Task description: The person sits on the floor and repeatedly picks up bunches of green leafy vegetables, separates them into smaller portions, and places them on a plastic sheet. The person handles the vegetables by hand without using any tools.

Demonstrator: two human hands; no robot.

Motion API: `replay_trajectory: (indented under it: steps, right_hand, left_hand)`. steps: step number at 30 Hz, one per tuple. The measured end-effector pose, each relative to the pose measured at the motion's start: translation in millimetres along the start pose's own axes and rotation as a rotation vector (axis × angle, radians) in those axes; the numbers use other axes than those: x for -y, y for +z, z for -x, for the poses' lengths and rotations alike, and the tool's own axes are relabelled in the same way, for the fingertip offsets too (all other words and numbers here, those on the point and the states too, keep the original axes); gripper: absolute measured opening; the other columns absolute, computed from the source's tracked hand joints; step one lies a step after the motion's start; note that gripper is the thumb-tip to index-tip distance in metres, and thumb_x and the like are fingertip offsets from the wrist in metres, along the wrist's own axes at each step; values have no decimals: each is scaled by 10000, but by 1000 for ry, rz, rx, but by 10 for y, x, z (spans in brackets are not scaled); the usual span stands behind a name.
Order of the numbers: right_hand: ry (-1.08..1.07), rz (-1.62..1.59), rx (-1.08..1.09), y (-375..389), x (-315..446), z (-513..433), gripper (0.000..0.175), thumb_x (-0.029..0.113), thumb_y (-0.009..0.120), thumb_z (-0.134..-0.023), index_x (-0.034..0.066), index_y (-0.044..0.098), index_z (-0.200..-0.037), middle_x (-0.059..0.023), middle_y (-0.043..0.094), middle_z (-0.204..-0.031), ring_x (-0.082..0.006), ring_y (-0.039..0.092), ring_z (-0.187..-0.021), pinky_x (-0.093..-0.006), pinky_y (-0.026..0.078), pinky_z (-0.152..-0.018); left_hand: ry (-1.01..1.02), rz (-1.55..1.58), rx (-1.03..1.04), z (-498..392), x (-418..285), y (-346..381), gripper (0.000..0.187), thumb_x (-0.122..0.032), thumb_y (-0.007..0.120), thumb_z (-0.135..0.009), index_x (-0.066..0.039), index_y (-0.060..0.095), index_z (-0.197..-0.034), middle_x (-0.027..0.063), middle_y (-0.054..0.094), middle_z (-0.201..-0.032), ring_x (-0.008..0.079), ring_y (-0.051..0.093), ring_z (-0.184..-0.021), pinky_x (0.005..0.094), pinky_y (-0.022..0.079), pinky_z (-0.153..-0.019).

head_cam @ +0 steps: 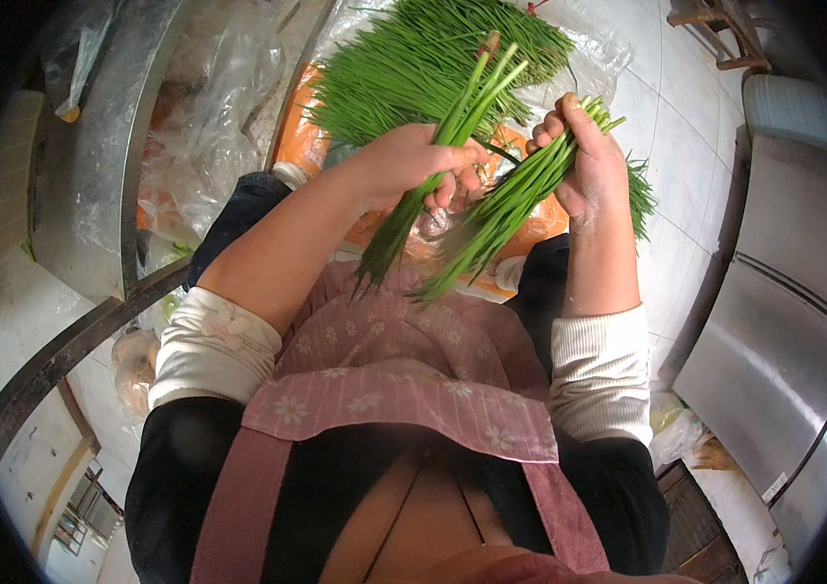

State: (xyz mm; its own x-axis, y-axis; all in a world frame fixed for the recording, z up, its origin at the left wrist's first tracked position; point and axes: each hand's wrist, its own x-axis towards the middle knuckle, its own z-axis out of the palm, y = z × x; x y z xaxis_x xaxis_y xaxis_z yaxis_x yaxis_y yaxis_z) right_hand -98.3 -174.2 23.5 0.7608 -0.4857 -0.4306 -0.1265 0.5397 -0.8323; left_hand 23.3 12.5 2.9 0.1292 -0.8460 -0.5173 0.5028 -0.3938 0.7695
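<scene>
My left hand (424,168) holds a few green leafy stalks (466,109), pale cut ends up and blurred leaf tips hanging down. One stalk in it has a brownish end. A thicker bunch of what look like Chinese chives (523,191) is gripped in my right hand (588,150). Its pale stem ends stick out past my thumb, and the leaves slant down and left, near the leaves from my left hand. Beyond both hands lies a large heap of the same greens (391,84). More greens (639,198) show beside my right forearm, partly hidden by it.
Orange printed plastic sheeting (301,120) and clear plastic (607,55) lie under the heap on white floor tiles (680,124). A steel refrigerator (771,336) bearing writing stands at right, near a wooden stool (731,36). Left are a metal-edged table (96,168) and clear bags (209,131).
</scene>
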Motion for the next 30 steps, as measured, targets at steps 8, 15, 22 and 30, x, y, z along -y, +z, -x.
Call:
replay_trajectory:
  steps: [8, 15, 22, 30]
  right_hand:
    - [-58, 80, 32, 130, 8, 55, 263, 228, 636, -866, 9, 542, -976, -38, 497, -646, -161, 498, -573, -306, 436, -547]
    - [-65, 115, 14, 82, -29, 41, 206, 144, 672, -811, -2, 604, -939, -47, 561, -661, -135, 528, -573, -251, 423, -515]
    - [-108, 140, -95, 91, -50, 37, 281, 210, 681, -829, -9, 602, -987, -45, 567, -682, -125, 533, -584, -248, 422, -515]
    - [10, 34, -93, 221, -17, 95, 230, 160, 630, -846, -34, 625, -968, -67, 599, -754, -139, 549, -628, -265, 451, -559]
  left_hand:
    - [-15, -227, 72, -8, 14, 73, 420, -294, 436, -962, 38, 471, -1217, 108, 568, -944, 110, 509, -583, 233, 420, -503]
    - [15, 153, 110, 26, 13, 81, 413, -309, 400, -976, 13, 496, -1216, 61, 577, -820, 92, 465, -537, 225, 394, -484]
    - [63, -2, 40, -16, 36, 27, 403, -312, 385, -979, 14, 534, -1164, 35, 552, -746, 76, 432, -503, 214, 351, -459]
    - [-129, 192, 280, 71, -24, 44, 467, -338, 360, -987, 42, 454, -1242, 143, 603, -997, 177, 621, -728, 296, 508, -554]
